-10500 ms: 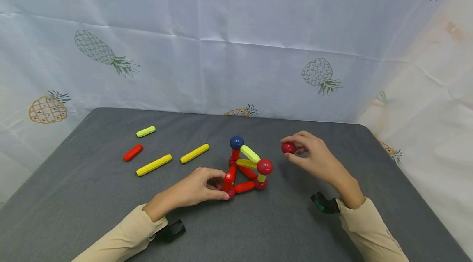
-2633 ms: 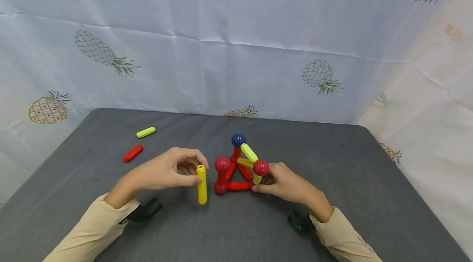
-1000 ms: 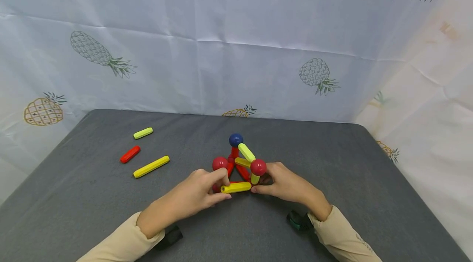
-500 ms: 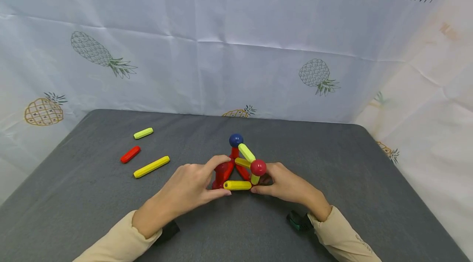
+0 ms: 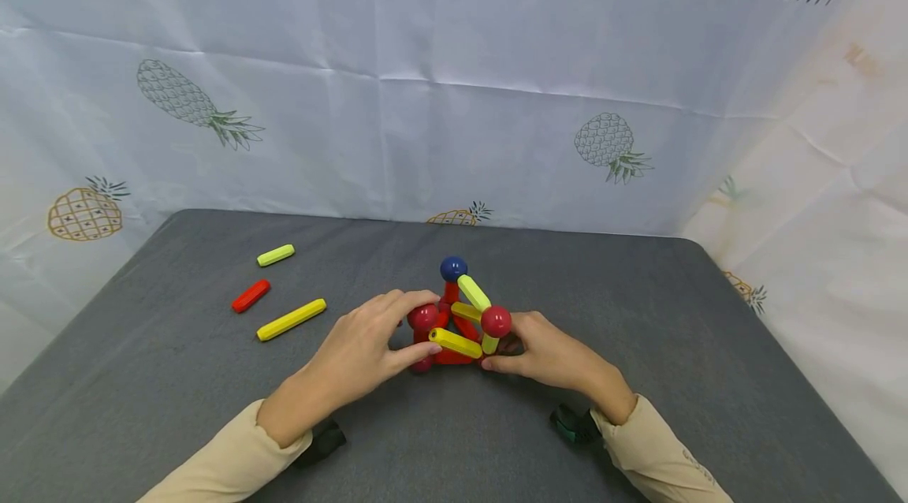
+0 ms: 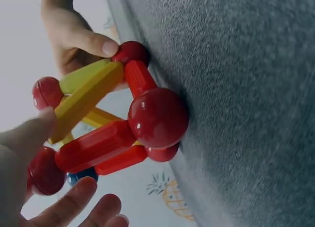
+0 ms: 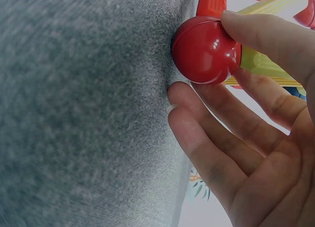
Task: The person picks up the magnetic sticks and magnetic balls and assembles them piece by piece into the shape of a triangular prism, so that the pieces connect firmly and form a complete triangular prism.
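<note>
A frame of magnetic rods and balls stands mid-table, with a blue ball (image 5: 453,269) and a red ball (image 5: 496,322) topping two of its posts. My left hand (image 5: 355,341) curves around the front-left post's top red ball (image 5: 423,318). Its thumb presses the raised end of a yellow magnetic rod (image 5: 455,343), which slants down to the lower right corner. In the left wrist view, that rod's free end is apart from the top ball. My right hand (image 5: 560,353) pinches the lower right red ball (image 7: 204,52) between thumb and fingers; its ring and little fingers are extended.
Left of the frame on the grey table (image 5: 603,290) lie a long yellow rod (image 5: 292,320), a short red rod (image 5: 251,296) and a short lime rod (image 5: 275,255). A pineapple-print cloth (image 5: 496,38) hangs behind the table.
The red ball once in my right hand now tops the front-left post. My left hand took a yellow rod from the table; its left end has risen. My right hand moved to the lower right corner.
</note>
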Tool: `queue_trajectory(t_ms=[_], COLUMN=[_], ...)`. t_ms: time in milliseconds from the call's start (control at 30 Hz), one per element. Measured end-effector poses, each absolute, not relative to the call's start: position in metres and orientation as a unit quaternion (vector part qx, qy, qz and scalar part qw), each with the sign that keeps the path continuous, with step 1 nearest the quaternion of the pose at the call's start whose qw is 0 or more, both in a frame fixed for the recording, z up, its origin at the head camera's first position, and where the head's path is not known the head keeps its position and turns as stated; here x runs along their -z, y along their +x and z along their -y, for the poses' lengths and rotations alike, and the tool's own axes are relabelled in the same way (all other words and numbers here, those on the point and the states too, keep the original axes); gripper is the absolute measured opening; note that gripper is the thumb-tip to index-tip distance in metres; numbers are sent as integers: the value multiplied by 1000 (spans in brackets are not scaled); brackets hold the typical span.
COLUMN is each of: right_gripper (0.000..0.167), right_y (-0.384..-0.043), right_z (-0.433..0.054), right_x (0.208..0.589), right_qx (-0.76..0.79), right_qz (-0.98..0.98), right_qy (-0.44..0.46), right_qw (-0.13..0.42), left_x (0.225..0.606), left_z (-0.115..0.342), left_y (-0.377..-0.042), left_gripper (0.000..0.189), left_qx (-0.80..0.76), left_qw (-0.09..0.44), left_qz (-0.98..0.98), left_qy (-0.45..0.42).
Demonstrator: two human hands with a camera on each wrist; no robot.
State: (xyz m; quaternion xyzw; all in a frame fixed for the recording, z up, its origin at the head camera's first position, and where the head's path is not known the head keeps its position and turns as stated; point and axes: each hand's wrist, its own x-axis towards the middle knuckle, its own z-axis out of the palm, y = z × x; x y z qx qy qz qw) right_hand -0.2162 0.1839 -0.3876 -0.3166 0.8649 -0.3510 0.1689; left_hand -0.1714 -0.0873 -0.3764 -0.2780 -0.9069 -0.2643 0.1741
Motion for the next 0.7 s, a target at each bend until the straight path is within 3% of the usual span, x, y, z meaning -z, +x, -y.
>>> queue_trajectory(t_ms=[433, 700], right_gripper=[39, 36], right_y=[-216, -216], right_z=[-184, -184], right_x=[388, 389], right_qx=[348, 346], right_qz=[-867, -868], right_qy=[-316, -314], right_qw=[164, 167], left_x=[378, 373], left_z=[88, 104], left_y=[-174, -182], left_gripper=[50, 52], left_qx=[301, 304], left_qw=[189, 95], left_qz=[888, 906], left_qy=[-292, -278])
